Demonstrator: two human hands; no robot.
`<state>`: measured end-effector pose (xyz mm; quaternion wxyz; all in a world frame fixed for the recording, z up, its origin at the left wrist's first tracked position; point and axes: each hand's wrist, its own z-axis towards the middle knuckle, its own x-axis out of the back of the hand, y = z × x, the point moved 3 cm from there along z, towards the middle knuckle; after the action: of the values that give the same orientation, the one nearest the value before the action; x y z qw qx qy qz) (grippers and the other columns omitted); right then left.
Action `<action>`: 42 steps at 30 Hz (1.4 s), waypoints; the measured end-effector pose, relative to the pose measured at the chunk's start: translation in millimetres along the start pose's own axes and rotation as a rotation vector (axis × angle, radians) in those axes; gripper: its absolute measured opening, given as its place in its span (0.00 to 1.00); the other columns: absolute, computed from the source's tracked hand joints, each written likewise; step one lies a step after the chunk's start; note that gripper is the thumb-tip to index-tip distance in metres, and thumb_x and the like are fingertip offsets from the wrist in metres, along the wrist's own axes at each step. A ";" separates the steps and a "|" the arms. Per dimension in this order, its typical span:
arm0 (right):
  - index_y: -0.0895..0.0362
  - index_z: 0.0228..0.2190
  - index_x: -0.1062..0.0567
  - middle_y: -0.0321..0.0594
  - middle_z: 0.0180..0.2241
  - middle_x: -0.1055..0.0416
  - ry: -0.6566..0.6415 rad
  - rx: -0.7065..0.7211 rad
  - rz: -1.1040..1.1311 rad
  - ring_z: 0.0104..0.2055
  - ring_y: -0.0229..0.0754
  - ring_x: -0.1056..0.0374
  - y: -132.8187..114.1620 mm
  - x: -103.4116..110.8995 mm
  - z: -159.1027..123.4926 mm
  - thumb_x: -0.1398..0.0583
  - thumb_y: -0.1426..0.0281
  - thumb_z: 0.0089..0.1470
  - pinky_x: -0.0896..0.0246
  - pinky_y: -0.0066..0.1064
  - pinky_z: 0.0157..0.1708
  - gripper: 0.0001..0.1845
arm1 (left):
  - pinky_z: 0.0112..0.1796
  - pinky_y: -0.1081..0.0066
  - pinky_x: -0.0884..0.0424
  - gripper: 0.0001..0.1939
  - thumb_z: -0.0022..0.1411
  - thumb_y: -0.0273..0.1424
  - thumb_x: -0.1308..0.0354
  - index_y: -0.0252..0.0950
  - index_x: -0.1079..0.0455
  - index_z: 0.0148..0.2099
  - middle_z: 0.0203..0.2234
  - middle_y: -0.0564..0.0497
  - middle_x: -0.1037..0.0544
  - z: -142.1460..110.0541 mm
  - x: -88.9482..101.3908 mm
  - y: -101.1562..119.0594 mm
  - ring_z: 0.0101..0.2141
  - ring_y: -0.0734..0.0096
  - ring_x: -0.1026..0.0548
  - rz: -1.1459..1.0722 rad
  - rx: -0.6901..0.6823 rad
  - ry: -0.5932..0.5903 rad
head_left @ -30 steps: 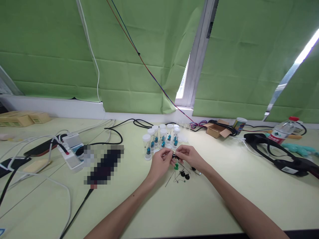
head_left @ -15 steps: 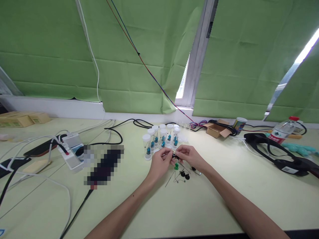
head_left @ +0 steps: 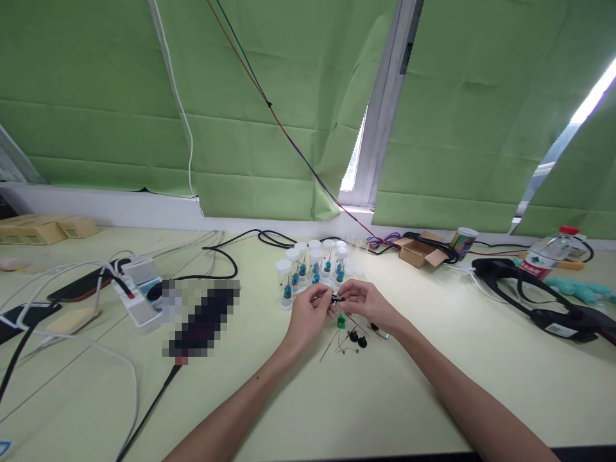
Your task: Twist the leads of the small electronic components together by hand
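Over the table, my left hand [head_left: 308, 312] pinches a small black part [head_left: 335, 299] between thumb and fingertips. From the other side my right hand [head_left: 369, 306] closes its fingertips on the same part; its exact kind is too small to make out. Just below the hands lie a small green piece [head_left: 341, 321], two round black pieces [head_left: 359, 340] and several thin metal rods or wires [head_left: 329, 347]. Behind my left hand stand several clear, white-capped tubes [head_left: 284, 282] with blue pieces and thin rods inside. Another dark piece [head_left: 375, 326] lies partly hidden beneath my right hand.
A power strip [head_left: 137, 301] with tangled cables and a pixelated dark device [head_left: 205, 321] lie to the left. On the right are a black headset [head_left: 534, 308], a red-capped bottle [head_left: 548, 253], a can [head_left: 463, 242] and an open cardboard box [head_left: 418, 251].
The fingers of my right hand have shifted slightly at the black part, showing a little more of it. My left hand stays nearly still, and the loose pieces lie as before.
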<state>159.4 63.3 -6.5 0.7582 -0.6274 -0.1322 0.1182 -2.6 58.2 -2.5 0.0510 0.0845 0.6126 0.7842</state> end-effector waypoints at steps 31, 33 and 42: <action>0.57 0.32 0.29 0.39 0.26 0.25 -0.047 -0.071 0.008 0.24 0.38 0.31 -4.8 -6.3 -2.2 0.37 0.48 0.49 0.37 0.30 0.25 0.24 | 0.23 0.73 0.34 0.14 0.58 0.42 0.43 0.35 0.29 0.36 0.22 0.53 0.28 -2.6 -1.1 4.8 0.22 0.73 0.31 0.016 -0.005 -0.013; 0.57 0.32 0.29 0.39 0.26 0.25 -0.051 -0.078 0.007 0.24 0.38 0.31 -5.6 -6.7 -2.3 0.38 0.48 0.49 0.37 0.30 0.25 0.24 | 0.23 0.73 0.34 0.15 0.58 0.43 0.43 0.35 0.29 0.36 0.22 0.52 0.28 -2.9 -1.1 5.4 0.21 0.73 0.31 0.014 -0.003 -0.014; 0.57 0.31 0.30 0.37 0.23 0.26 -0.050 -0.101 -0.007 0.22 0.37 0.32 -3.0 -7.0 -2.6 0.38 0.48 0.50 0.38 0.29 0.22 0.23 | 0.22 0.73 0.35 0.15 0.57 0.43 0.43 0.36 0.28 0.35 0.21 0.53 0.28 -3.4 -1.4 5.8 0.21 0.73 0.33 0.013 0.002 -0.012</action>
<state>153.8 57.9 -4.3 0.7226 -0.6612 -0.1590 0.1244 -1.8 53.2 2.2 0.0497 0.0931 0.6125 0.7834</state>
